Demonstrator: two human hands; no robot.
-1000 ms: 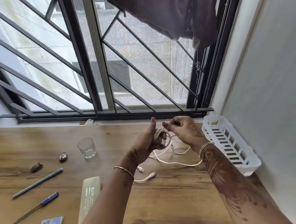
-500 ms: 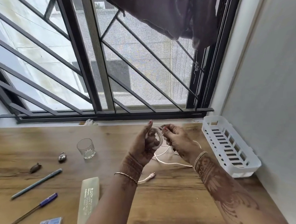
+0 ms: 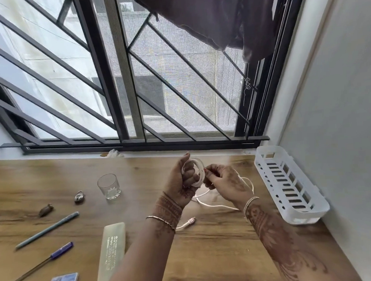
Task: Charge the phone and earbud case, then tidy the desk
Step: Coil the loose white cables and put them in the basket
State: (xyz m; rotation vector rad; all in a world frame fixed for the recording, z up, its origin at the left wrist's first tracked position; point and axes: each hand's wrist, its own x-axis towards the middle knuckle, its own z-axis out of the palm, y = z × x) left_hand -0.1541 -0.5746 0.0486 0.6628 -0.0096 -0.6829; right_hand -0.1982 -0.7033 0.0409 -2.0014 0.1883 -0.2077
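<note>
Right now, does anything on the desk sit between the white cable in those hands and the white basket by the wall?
Nothing visible. Between the cable and the basket lie only bare desk and its own slack.

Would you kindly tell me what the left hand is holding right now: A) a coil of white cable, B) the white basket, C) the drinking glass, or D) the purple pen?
A: the left hand grips loops of white cable, while the right hand pinches its strand.
</note>
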